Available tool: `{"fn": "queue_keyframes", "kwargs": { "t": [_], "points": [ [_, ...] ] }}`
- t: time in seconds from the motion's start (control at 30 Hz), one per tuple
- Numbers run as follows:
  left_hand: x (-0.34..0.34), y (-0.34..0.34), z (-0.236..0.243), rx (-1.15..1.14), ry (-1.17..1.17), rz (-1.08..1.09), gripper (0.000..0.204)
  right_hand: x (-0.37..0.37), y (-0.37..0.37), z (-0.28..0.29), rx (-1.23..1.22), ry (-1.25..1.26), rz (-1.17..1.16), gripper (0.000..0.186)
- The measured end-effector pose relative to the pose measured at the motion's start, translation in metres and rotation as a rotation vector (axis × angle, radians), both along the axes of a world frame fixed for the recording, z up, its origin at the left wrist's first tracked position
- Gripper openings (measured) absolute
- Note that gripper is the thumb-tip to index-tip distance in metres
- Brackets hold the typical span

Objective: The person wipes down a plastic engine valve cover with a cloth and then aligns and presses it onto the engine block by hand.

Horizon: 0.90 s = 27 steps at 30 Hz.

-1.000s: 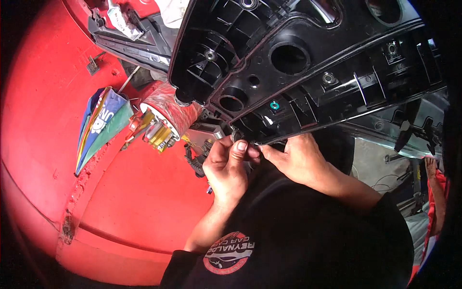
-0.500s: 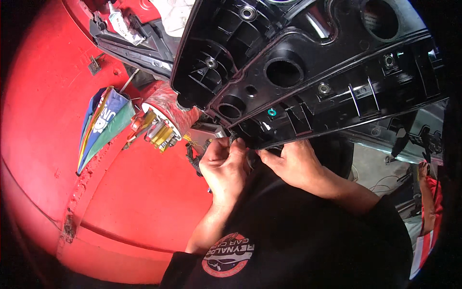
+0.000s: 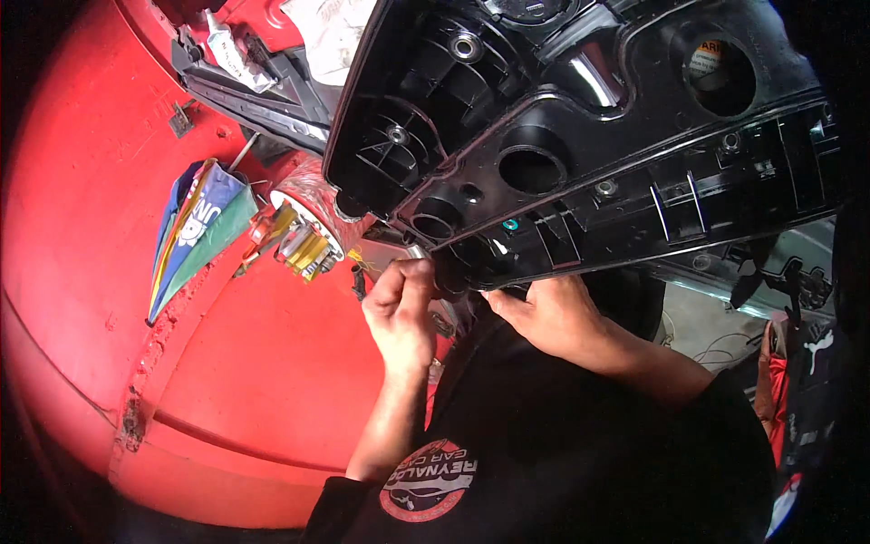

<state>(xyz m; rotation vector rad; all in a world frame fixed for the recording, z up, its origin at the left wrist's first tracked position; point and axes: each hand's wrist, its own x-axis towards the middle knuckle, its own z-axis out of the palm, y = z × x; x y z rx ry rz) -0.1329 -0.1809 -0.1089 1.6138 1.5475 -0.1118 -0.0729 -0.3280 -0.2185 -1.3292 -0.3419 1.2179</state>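
A large black moulded plastic panel (image 3: 625,150), with round openings and small metal-ringed holes, fills the upper right. My left hand (image 3: 401,308) is closed, fingers curled, by the panel's near left corner; what it holds, if anything, is hidden. Along the panel's near edge lies my right hand (image 3: 555,317), its thumb stretched to the left against the rim. The fingers of that hand go out of sight under the panel. Inside the panel, a small teal ring (image 3: 510,225) sits near the same edge.
A large red painted surface (image 3: 272,390) spans the left. On it are a folded blue and green umbrella (image 3: 201,231), a plastic-wrapped roll (image 3: 313,199) with yellow tape, and a white tube (image 3: 234,56). Another person's red and dark clothing (image 3: 797,390) shows at the right.
The panel has come slightly lower in view, toward me. My left hand has shifted a little left from the corner and turned, its fingers more curled. My right hand stays almost in place.
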Motion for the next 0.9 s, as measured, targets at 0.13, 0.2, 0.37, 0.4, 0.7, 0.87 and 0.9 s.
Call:
{"fn": "queue_keyframes", "kwargs": {
  "t": [0.13, 0.2, 0.37, 0.4, 0.7, 0.87, 0.9],
  "points": [
    [-0.006, 0.020, -0.001, -0.133, -0.006, -0.089, 0.015, 0.007, 0.001, 0.000, 0.042, -0.002, -0.061, 0.024],
    [-0.002, 0.024, 0.001, -0.192, 0.031, -0.108, 0.012, 0.007, 0.000, -0.002, 0.059, 0.038, -0.046, 0.024],
    [-0.004, 0.001, -0.006, 0.128, 0.163, -0.307, 0.012, 0.004, -0.003, -0.003, 0.036, -0.085, -0.027, 0.026],
    [-0.006, 0.000, -0.009, 0.138, 0.122, -0.306, 0.012, 0.002, -0.003, -0.004, 0.020, -0.098, 0.000, 0.026],
    [-0.016, 0.000, -0.008, -0.078, -0.056, -0.057, 0.014, 0.001, 0.001, -0.002, 0.003, -0.097, -0.104, 0.031],
    [-0.001, -0.025, 0.002, -0.072, -0.005, -0.032, 0.034, -0.003, -0.003, -0.005, -0.032, -0.014, 0.030, 0.031],
    [-0.002, -0.029, -0.001, -0.028, -0.003, -0.042, 0.032, -0.002, -0.003, -0.005, -0.033, 0.004, 0.032, 0.030]
  ]
}}
